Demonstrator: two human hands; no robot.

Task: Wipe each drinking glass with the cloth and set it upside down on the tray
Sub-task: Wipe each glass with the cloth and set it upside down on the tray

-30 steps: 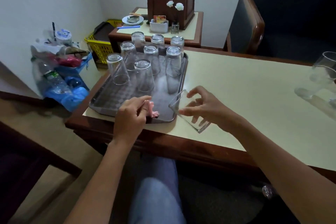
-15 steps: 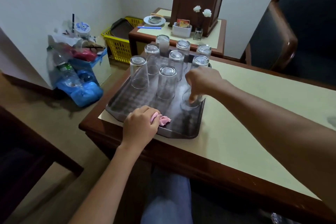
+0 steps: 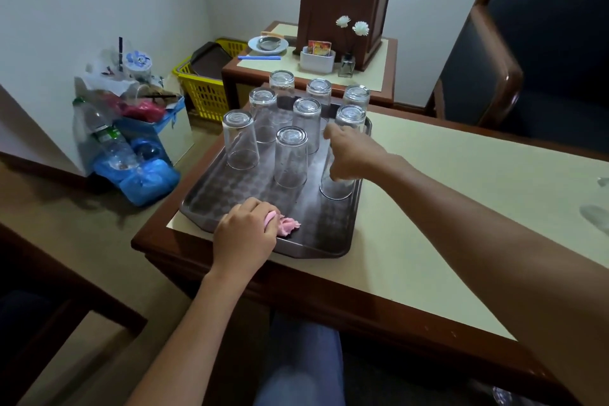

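A dark brown tray (image 3: 230,188) lies on the table's left end, and several clear drinking glasses stand upside down on it. My right hand (image 3: 354,155) grips the top of one more upturned glass (image 3: 336,186), whose rim rests on the tray's right side. My left hand (image 3: 244,236) lies on the tray's near edge, fingers closed over a crumpled pink cloth (image 3: 286,226). At the far right edge of the view a blurred clear glass (image 3: 598,211) lies on the tabletop.
The table (image 3: 445,208) has a cream top and a dark wood rim. Behind it stand a side table (image 3: 379,76) with a dish, a box and flowers, a yellow basket (image 3: 201,89), bags of bottles (image 3: 131,142) on the floor and a dark chair (image 3: 527,59).
My right hand carried the tilted glass from the table's front edge onto the tray and turned it rim down. My left hand with the cloth stayed at the tray's near edge.
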